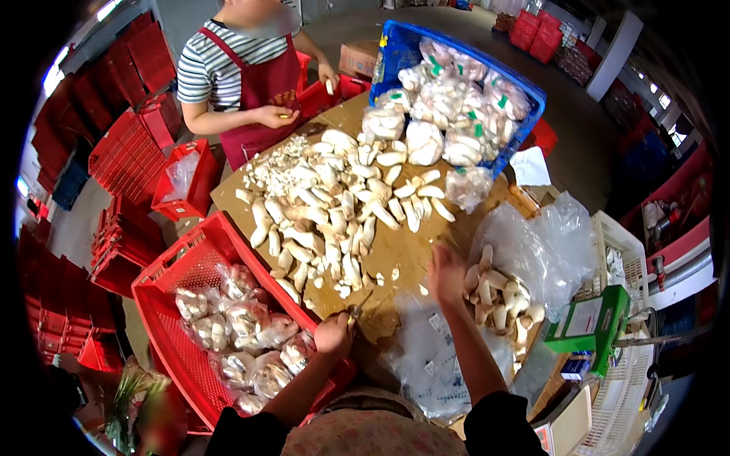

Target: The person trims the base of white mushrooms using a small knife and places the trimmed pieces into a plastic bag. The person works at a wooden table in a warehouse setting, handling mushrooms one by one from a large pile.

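Note:
King oyster mushrooms (319, 211) lie heaped on a brown work table, with small trimmings at the pile's far left. My left hand (335, 335), at the near table edge beside the red crate, is closed around a small tool with a yellow part; its dark tip (356, 311) points at the table. My right hand (446, 275) is motion-blurred over the right part of the table, between the heap and a second group of mushrooms (502, 302) by a clear plastic bag (542, 245). Whether it holds anything does not show. Flat printed plastic bags (439, 353) lie beneath my right forearm.
Bagged mushrooms fill a red crate (165, 330) at left and a blue crate (393, 62) at the far side. A co-worker in a dark red apron (262, 74) stands across the table, hands near the red bins. A green device (613, 319) and white baskets (610, 399) stand at right.

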Motion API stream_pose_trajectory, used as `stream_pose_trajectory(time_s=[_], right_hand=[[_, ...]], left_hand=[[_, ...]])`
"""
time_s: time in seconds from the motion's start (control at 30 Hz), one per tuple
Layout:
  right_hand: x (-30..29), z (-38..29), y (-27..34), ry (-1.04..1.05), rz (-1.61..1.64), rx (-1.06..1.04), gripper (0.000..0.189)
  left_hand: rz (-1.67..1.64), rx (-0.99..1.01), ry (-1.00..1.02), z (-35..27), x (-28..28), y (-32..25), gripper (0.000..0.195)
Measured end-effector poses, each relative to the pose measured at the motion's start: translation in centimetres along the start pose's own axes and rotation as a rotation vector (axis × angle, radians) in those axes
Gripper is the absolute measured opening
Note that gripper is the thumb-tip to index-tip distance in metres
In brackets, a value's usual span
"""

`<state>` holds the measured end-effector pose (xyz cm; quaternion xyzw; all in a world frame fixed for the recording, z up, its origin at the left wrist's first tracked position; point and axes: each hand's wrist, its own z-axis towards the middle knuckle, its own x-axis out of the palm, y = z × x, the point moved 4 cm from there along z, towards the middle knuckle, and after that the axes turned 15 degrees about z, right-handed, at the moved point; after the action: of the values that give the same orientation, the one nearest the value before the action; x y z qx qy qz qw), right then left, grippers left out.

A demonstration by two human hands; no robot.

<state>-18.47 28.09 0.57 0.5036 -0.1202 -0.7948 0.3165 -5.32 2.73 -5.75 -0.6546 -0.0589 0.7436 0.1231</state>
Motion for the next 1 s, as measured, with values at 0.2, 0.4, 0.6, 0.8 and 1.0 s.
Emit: stream_pose_trajectory(time_s=[0.2,0.4,0.6,0.8,1.0], right_hand=[[10.9,9.9,1.3,0.199,0.071,-0.041,0.044],[18.7,17.1,-5.3,0.143,0.010,0.097,0.067],[15.8,16.6,-0.4,0.301,-0.049,0.290,0.045],[13.5,10.9,-7.2,0.067,0.601,0.334,0.040],[8.7,-1.9,2.0,0.306,1.684,1.007,0.032]], left_hand=[[-0.165,-0.123,0.175,-1.9,1.9,1.7,0.024],[-0.853,-0.489,0.444,-1.1,3.6,1.6,0.035],[-0.475,-0.144,0.092,-2.0,0.5,0.4,0.013],[-0.526,-0.255,0.313,-1.1,1.6,0.7,0.044],[-0.348,-0.118,0.154,-1.2,-0.6,0.4,0.031]])
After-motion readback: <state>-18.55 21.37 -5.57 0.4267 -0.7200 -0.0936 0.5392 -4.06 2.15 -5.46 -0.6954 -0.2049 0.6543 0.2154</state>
